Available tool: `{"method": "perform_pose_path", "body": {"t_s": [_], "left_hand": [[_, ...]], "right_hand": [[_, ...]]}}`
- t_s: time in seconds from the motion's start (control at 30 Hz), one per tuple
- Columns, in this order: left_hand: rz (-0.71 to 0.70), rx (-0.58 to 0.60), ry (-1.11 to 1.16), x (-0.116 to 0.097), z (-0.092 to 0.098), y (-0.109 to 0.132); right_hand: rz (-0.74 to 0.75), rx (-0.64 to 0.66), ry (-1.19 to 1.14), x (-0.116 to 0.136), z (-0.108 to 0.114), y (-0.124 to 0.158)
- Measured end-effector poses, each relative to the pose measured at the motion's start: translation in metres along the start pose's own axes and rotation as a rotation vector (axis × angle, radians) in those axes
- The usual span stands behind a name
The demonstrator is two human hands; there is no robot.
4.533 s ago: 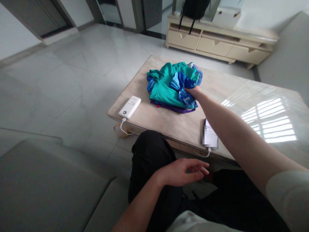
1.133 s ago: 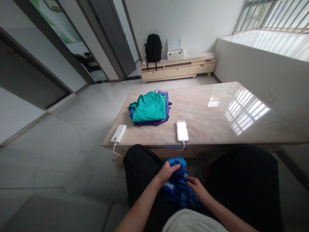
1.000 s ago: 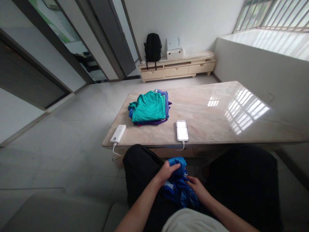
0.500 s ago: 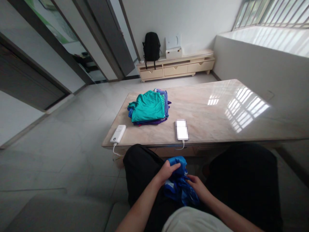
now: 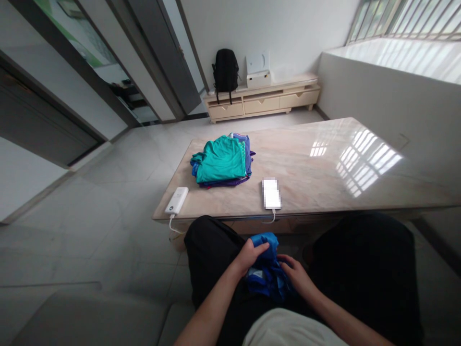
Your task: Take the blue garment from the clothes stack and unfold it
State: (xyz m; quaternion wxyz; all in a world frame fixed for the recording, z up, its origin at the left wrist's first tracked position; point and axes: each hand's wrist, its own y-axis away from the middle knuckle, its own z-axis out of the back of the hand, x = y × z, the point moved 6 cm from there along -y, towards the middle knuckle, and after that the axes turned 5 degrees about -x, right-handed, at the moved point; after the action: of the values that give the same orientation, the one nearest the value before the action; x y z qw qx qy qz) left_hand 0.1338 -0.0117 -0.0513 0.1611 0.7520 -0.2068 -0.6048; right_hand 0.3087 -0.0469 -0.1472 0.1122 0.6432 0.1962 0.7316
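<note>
Over the lap, just short of the pale marble counter (image 5: pixel 309 192): bright blue crumpled garment (image 5: pixel 267 283) bunched on black trousers (image 5: pixel 212 250), left hand (image 5: pixel 251 254) closed on its far end, right hand (image 5: pixel 297 276) curled at its right side, grip unclear; no clear long axis.

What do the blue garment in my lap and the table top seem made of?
The blue garment looks like thin, glossy synthetic fabric, given its soft creases. The table top looks like polished marble or an imitation, given its veining and window reflection.
</note>
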Motion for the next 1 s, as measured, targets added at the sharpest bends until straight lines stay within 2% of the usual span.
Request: {"method": "perform_pose_path", "body": {"t_s": [0.4, 0.77, 1.0], "left_hand": [[-0.007, -0.005, -0.012, 0.006, 0.004, -0.003], [-0.012, 0.01, -0.011, 0.007, 0.004, -0.005], [-0.011, 0.017, -0.015, 0.007, 0.003, -0.005]], "right_hand": [[0.007, 0.088, 0.059, 0.012, -0.011, 0.019], [-0.018, 0.156, 0.079, 0.003, -0.011, 0.013], [-0.022, 0.194, 0.091, 0.01, -0.012, 0.015]]}}
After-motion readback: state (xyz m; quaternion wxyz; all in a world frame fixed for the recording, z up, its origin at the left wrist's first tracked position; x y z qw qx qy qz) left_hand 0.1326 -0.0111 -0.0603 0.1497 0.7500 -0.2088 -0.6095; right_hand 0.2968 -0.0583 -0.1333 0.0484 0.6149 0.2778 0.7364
